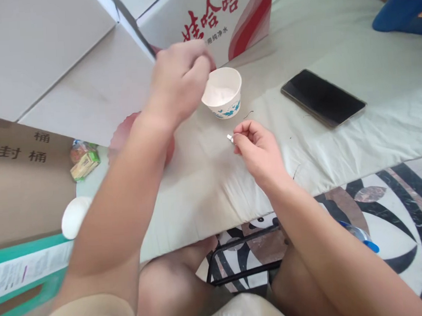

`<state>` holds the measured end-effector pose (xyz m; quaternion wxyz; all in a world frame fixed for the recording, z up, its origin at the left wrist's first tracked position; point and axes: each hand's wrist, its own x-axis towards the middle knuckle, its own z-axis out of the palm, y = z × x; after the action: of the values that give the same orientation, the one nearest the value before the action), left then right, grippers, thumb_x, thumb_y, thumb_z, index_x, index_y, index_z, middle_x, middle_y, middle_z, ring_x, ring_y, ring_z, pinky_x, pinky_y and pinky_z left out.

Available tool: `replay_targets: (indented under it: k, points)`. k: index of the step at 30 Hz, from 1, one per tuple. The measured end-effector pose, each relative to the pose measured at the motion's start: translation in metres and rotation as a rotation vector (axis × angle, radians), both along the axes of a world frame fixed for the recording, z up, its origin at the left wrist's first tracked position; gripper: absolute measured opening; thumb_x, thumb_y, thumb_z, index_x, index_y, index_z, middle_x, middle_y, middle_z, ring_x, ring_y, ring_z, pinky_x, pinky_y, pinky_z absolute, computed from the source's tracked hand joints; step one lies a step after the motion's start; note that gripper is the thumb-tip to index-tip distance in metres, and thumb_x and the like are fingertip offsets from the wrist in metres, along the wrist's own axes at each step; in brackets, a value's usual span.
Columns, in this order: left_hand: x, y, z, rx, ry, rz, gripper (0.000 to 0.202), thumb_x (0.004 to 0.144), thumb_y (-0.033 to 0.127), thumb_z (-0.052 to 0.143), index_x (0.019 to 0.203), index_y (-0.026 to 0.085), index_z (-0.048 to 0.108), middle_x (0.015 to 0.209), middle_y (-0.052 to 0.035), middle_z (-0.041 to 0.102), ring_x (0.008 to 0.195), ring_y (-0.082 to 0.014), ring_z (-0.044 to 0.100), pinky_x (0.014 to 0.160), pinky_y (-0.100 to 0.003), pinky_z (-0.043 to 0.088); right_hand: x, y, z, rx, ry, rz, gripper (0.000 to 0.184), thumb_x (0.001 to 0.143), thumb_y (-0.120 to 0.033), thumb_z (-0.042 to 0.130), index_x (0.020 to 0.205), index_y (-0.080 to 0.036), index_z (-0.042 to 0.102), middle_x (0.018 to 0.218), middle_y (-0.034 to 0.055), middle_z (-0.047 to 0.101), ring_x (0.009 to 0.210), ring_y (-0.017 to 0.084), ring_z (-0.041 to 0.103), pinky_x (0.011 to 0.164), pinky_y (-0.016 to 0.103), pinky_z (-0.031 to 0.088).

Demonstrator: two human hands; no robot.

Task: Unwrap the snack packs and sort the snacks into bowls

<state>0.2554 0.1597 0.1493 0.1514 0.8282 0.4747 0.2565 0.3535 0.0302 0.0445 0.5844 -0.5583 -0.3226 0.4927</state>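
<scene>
A white paper cup [231, 106] with blue printed marks stands upright on the pale cloth, with something whitish inside. My left hand [184, 78] is over the cup's left rim, slightly blurred. Its fingers are curled together, and whatever they hold is hidden. Just below and right of the cup, my right hand [258, 148] pinches a small white and silvery piece [230, 138] between thumb and fingers; its kind cannot be made out. Behind my left forearm a pinkish-red object [122, 135] is partly covered.
A dark-screened phone [323, 96] lies to the right on the cloth [199, 197]. Behind the cup rises a white carton [249, 22] with red lettering. Small packets [85, 161] and a white cup [75, 216] are at left. A blue object [404, 10] sits far right.
</scene>
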Motion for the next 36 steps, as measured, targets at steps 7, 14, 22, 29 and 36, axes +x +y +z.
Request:
replay_targets:
  k: [7, 14, 22, 29, 36]
  points:
    - [-0.237, -0.157, -0.072, 0.277, 0.045, 0.561, 0.012, 0.077, 0.022, 0.063, 0.088, 0.022, 0.069, 0.09, -0.0048, 0.071, 0.091, -0.0239, 0.069, 0.086, -0.042, 0.056, -0.04, -0.013, -0.011, 0.075, -0.151, 0.122, 0.006, 0.082, -0.02, 0.058, 0.084, -0.025, 0.054, 0.072, -0.0029, 0.054, 0.06, 0.011, 0.052, 0.058, 0.029, 0.047]
    - [-0.346, -0.194, -0.116, 0.279, 0.113, 0.891, 0.045, 0.074, 0.015, 0.069, 0.118, 0.019, 0.061, 0.135, -0.0191, 0.061, 0.135, -0.0377, 0.054, 0.12, -0.058, 0.037, -0.1, -0.038, -0.025, 0.073, -0.352, 0.286, 0.005, 0.08, -0.021, 0.062, 0.082, -0.024, 0.059, 0.07, -0.0015, 0.059, 0.056, 0.013, 0.053, 0.053, 0.031, 0.04]
    - [-0.372, -0.189, -0.111, 0.159, 0.106, 0.911, 0.011, 0.085, 0.032, 0.067, 0.08, 0.023, 0.063, 0.082, -0.0088, 0.066, 0.092, -0.0312, 0.064, 0.09, -0.044, 0.047, -0.112, -0.037, -0.033, 0.138, -0.508, 0.347, 0.003, 0.078, -0.023, 0.062, 0.08, -0.025, 0.061, 0.065, -0.0028, 0.059, 0.054, 0.013, 0.052, 0.053, 0.03, 0.035]
    - [-0.296, -0.222, -0.067, 0.386, -0.013, 0.598, 0.015, 0.089, 0.031, 0.073, 0.077, 0.024, 0.067, 0.077, -0.0033, 0.065, 0.077, -0.0219, 0.059, 0.076, -0.037, 0.045, -0.102, -0.042, -0.022, 0.161, -0.45, 0.378, 0.007, 0.082, -0.029, 0.06, 0.086, -0.023, 0.06, 0.073, -0.0016, 0.061, 0.062, 0.013, 0.057, 0.06, 0.031, 0.043]
    - [-0.176, -0.2, -0.055, 0.332, -0.12, 0.085, 0.01, 0.09, 0.021, 0.074, 0.082, 0.027, 0.072, 0.077, 0.0007, 0.073, 0.072, -0.0165, 0.063, 0.066, -0.031, 0.047, -0.073, -0.048, -0.006, 0.277, -0.33, 0.275, 0.021, 0.083, -0.035, 0.062, 0.101, -0.024, 0.058, 0.096, 0.0037, 0.065, 0.086, 0.018, 0.061, 0.07, 0.032, 0.051]
